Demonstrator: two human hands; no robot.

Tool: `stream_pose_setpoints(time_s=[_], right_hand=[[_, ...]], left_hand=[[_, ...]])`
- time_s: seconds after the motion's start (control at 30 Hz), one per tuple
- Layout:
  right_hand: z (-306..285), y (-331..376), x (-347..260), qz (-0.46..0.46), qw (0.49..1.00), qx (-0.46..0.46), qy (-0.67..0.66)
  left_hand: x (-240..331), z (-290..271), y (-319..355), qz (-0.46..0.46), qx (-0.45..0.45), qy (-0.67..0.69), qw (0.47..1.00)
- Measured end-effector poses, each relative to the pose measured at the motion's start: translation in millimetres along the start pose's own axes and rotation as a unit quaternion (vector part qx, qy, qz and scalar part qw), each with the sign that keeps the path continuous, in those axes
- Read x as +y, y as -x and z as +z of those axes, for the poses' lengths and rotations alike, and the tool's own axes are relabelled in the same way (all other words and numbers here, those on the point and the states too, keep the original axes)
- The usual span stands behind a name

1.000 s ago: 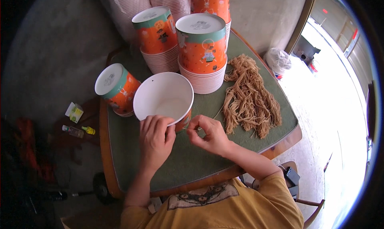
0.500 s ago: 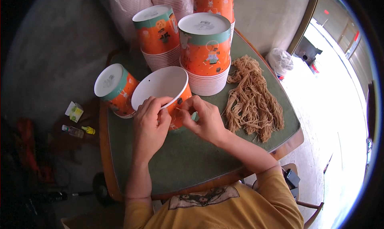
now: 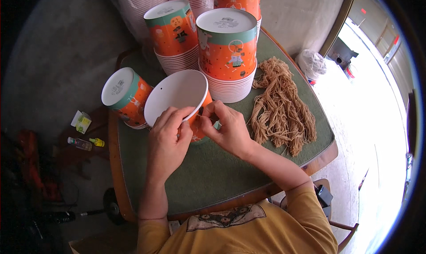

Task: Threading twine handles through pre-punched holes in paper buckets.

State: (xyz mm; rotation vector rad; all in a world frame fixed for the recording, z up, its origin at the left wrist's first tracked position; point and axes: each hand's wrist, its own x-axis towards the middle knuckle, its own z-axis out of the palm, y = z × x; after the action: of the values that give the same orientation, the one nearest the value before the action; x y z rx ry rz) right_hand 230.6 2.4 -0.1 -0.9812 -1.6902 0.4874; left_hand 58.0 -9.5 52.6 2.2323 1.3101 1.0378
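Observation:
A white-lined paper bucket (image 3: 177,90) with an orange printed outside stands tilted on the green tabletop, its mouth turned toward me. A small dark hole shows in its far inner wall. My left hand (image 3: 169,137) is closed on the near rim, fingers over the edge and thumb outside. Against the outer wall, just right of that thumb, my right hand (image 3: 227,128) pinches thumb and forefinger on a short, thin tan cord (image 3: 200,116). Most of this cord is hidden by the fingers. To the right lies a loose bundle of tan cords (image 3: 284,107).
Upside-down stacks of matching buckets stand behind, one stack (image 3: 227,54) close to the bucket and another (image 3: 172,36) to its left. A smaller stack (image 3: 128,96) leans at the left. The table (image 3: 208,180) has a wooden edge; small bottles (image 3: 80,143) are beyond its left side.
The view has shifted slightly. My left hand keeps its hold on the rim, and my right fingers have moved a little at the bucket's outer wall.

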Motion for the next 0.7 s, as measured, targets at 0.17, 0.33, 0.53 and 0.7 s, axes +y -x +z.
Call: stream_pose_setpoints(time_s=[0.17,0.33,0.53,0.7], right_hand=[[1.6,1.4,5.2,-0.020,1.000,0.001,0.002],[1.9,4.2,5.4,-0.005,1.000,-0.011,0.009],[2.3,11.0,9.0,-0.039,0.999,-0.011,-0.004],[-1.1,19.5,10.6,-0.018,0.999,-0.033,-0.018]], left_hand=[[3.3,-0.1,0.7,0.006,-0.009,-0.004,1.000],[5.4,-2.7,2.1,-0.005,-0.037,0.014,0.999],[-9.2,-3.5,2.7,0.017,-0.068,0.079,0.994],[-14.3,0.0,0.6,-0.080,-0.136,0.153,0.976]])
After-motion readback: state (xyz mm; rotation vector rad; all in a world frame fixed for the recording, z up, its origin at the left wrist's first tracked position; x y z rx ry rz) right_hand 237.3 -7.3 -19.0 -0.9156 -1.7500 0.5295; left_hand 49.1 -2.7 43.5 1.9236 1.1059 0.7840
